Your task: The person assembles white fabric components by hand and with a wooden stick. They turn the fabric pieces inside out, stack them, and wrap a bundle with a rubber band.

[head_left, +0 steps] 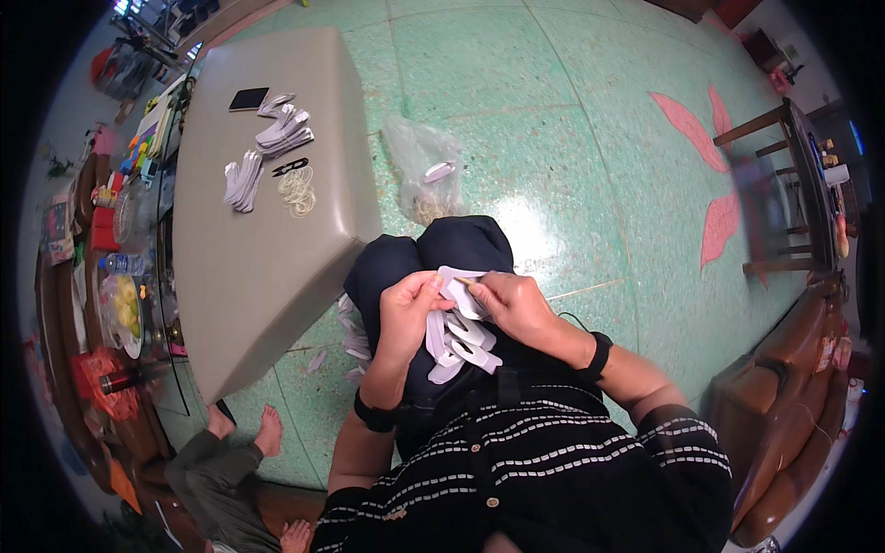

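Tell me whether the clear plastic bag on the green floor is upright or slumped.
Slumped: the clear plastic bag lies crumpled on the green floor, a white piece showing through it.

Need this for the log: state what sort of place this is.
Probably a home living room used for piecework. A green terrazzo floor with a pink petal inlay, a brown sofa and a padded beige bench surround the hands bundling white card pieces.
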### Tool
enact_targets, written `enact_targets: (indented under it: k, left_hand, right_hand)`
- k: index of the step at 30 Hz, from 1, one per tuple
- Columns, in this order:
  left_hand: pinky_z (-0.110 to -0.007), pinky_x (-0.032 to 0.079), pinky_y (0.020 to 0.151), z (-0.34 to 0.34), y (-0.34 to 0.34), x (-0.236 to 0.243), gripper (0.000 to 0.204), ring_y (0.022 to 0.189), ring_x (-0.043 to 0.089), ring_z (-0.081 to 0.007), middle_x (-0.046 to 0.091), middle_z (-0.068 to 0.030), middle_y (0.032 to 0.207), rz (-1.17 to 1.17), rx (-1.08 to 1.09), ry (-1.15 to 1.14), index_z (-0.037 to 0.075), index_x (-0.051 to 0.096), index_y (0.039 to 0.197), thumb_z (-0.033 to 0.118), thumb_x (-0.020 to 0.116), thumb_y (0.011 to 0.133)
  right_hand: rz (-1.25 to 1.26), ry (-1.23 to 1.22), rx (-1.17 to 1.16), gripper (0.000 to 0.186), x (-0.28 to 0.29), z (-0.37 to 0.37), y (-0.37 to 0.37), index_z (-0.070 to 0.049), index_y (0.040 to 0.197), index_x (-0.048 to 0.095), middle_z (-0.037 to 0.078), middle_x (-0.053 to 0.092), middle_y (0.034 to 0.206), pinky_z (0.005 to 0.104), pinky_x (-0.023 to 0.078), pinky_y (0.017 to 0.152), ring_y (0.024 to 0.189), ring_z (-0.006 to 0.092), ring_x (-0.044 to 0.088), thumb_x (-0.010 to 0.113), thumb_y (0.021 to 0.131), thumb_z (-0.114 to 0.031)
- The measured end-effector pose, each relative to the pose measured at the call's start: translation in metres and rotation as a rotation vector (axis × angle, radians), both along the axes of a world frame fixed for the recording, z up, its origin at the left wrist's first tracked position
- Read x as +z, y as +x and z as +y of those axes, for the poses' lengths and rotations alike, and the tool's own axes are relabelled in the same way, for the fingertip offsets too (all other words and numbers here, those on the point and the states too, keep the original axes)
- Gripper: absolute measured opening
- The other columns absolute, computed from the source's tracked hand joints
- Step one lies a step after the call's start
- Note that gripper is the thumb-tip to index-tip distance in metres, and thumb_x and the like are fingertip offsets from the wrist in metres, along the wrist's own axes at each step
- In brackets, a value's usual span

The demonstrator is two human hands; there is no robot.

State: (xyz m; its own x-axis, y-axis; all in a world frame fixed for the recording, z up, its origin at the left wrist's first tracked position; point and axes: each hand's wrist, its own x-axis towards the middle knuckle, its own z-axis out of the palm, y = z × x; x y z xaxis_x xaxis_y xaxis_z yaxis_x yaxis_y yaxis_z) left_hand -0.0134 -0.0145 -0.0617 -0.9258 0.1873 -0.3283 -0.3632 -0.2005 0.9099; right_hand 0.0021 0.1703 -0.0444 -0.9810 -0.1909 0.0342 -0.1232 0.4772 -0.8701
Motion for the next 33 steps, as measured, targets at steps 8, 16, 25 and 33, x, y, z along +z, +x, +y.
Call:
enact_targets:
  k: [8,16,25,33]
  left_hand:
    - [-0.020,0.048,0.059,-0.015,-0.014,0.009,0.019,0.064,0.060,-0.0093,0.064,-0.0062,0.077,0.015,-0.149,-0.034,-0.005,0.064,0.099,0.011,0.056,0.092]
    - [-0.019,0.044,0.058,-0.003,-0.006,0.022,0.013,0.065,0.057,-0.0070,0.065,-0.0053,0.077,0.063,-0.196,-0.050,-0.003,0.064,0.095,0.008,0.059,0.090]
    - [-0.019,0.043,0.059,0.004,0.006,0.027,0.012,0.067,0.053,-0.0043,0.062,-0.0011,0.075,0.294,-0.168,-0.235,-0.004,0.064,0.093,0.006,0.060,0.089]
    - [-0.019,0.043,0.061,0.008,0.001,0.027,0.009,0.066,0.054,-0.0046,0.061,-0.0003,0.071,0.241,-0.219,-0.304,-0.003,0.064,0.084,0.004,0.059,0.087]
  right_hand:
    - [-0.553,-0.347,0.194,0.024,0.028,0.034,-0.012,-0.004,0.079,0.062,-0.001,0.056,0.064,0.0252,0.040,0.054,0.059,0.0064,0.049,0.065,0.088,-0.026]
    - [-0.470,-0.387,0.078,0.020,0.013,0.013,-0.025,-0.005,0.085,0.061,-0.005,0.052,0.070,0.0208,0.038,0.055,0.064,0.0030,0.045,0.070,0.084,-0.023]
    - [-0.580,-0.655,0.032,0.015,0.005,0.012,-0.019,-0.004,0.084,0.061,-0.006,0.053,0.073,0.0197,0.037,0.057,0.065,0.0026,0.045,0.067,0.087,-0.018]
    - [-0.446,-0.427,0.044,0.017,0.013,0.011,-0.015,-0.003,0.083,0.060,-0.006,0.051,0.069,0.0220,0.038,0.057,0.064,0.0038,0.044,0.066,0.087,-0.019]
